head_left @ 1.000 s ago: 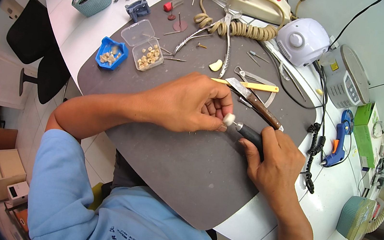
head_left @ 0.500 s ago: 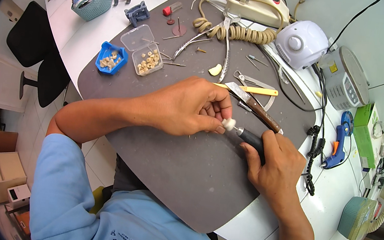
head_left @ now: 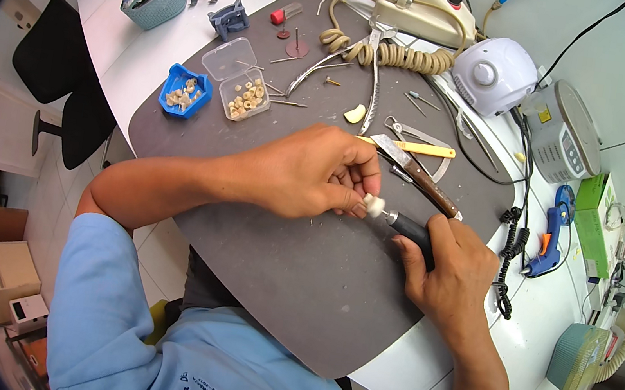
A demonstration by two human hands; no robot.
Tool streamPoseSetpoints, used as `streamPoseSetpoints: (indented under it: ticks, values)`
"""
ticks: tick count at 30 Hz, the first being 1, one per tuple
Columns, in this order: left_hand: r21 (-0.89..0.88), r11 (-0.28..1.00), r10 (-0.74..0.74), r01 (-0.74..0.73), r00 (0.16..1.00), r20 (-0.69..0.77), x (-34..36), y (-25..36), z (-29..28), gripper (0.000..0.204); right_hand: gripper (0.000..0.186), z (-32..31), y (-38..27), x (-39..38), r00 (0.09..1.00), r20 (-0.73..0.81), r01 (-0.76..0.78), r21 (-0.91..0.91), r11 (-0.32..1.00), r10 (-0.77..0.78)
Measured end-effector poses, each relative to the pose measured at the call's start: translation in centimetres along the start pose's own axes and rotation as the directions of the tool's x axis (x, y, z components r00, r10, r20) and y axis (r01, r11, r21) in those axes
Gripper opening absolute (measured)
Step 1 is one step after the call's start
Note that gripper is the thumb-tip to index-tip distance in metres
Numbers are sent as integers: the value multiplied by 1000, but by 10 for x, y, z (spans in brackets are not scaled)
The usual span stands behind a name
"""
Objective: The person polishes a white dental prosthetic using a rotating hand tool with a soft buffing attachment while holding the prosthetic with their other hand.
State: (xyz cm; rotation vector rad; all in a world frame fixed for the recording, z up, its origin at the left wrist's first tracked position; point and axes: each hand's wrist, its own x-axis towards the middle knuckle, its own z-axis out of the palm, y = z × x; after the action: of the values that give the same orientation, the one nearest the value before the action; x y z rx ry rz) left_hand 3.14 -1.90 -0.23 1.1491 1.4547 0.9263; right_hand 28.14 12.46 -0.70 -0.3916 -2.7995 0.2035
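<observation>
Black chair point(head_left: 60, 55) is standing left of gray mat point(head_left: 300, 288) | glue gun point(head_left: 552, 234), green box point(head_left: 592, 220) are resting right of it

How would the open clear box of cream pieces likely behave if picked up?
The clear box looks like thin plastic, so probably light. Its lid, swung open, may flap. The cream pieces lie loose and uncovered, so could spill if it tips.

On the tabletop point(head_left: 535, 335) I see a grey mat point(head_left: 292, 287) bearing a blue tray point(head_left: 196, 105) and, right of that, a clear box point(head_left: 228, 59).
</observation>
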Motion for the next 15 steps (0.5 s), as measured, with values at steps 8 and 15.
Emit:
streamPoseSetpoints:
  ticks: [8, 15]
  values:
    - [-20, 1000, 8, -8, 1000, -5, 1, -3, 0, 15, 43, -1, -2, 0, 1000, 6, -25, -4, 1000, 25]
    - [-1, 1000, 7, -7, 1000, -6, 0, 0, 0, 16, 41, -1, -1, 0, 1000, -21, -23, 33, 999, 24]
